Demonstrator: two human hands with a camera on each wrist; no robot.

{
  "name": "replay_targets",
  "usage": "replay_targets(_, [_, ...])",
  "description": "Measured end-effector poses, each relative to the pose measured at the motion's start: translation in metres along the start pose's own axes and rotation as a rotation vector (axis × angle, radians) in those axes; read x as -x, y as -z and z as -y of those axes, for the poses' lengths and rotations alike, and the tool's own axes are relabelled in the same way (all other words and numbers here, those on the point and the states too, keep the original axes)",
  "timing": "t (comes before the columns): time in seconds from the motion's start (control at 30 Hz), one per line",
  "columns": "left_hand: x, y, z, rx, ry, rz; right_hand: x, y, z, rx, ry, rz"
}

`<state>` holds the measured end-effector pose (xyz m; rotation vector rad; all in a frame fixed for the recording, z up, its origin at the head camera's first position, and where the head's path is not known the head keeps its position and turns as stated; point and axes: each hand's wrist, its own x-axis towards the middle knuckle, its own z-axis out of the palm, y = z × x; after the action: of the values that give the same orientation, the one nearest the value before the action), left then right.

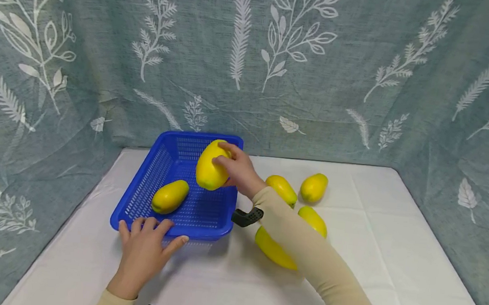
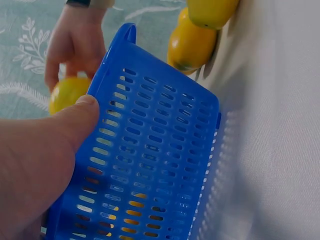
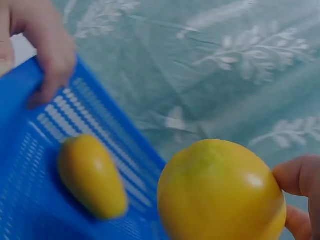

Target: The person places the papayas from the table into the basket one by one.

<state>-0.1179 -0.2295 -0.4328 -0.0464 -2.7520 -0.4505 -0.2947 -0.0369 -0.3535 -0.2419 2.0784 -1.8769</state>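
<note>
A blue plastic basket (image 1: 116,216) stands on the left of the table, one yellow papaya (image 1: 170,197) lying in it. Over its right part my right hand (image 1: 240,169) grips a larger yellow papaya (image 1: 212,169) between thumb and fingers. In the right wrist view the greenish, lobed end of this held papaya (image 3: 220,190) faces the camera. My left hand (image 1: 142,253) holds the basket's near rim. The left fingers (image 3: 55,75) hook over the rim, while the thumb (image 2: 80,117) lies along it.
Right of the basket, several more yellow papayas lie on the white tablecloth (image 1: 393,265), including one at the back (image 1: 314,187) and a long one (image 1: 275,249) partly under my right forearm. A grey-green leaf-patterned curtain (image 1: 253,65) encloses the table's back and sides.
</note>
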Motion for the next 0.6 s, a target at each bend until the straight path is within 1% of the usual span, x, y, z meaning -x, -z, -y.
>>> replay_targets(0.1, [0.0, -0.001, 0.0, -0.003, -0.009, -0.014, -0.003, -0.021, -0.012, 0.046, -0.02, 0.027])
replay_targets(0.17, [0.0, -0.002, 0.0, -0.005, -0.017, -0.024, -0.005, -0.031, -0.02, 0.087, -0.033, 0.038])
replay_targets(0.33, [0.001, -0.005, -0.002, 0.005, -0.027, -0.041, -0.007, -0.049, -0.039, 0.23, -0.076, 0.063])
replay_targets(0.4, [0.001, -0.005, -0.002, 0.01, -0.028, -0.037, -0.007, -0.054, -0.044, 0.264, -0.102, 0.071])
replay_targets(0.5, [0.0, -0.004, -0.002, 0.013, -0.025, -0.026, -0.009, -0.059, -0.049, 0.27, -0.134, 0.087])
replay_targets(0.6, [-0.001, -0.003, -0.001, 0.014, -0.019, -0.021, -0.011, -0.061, -0.05, 0.262, -0.148, 0.109])
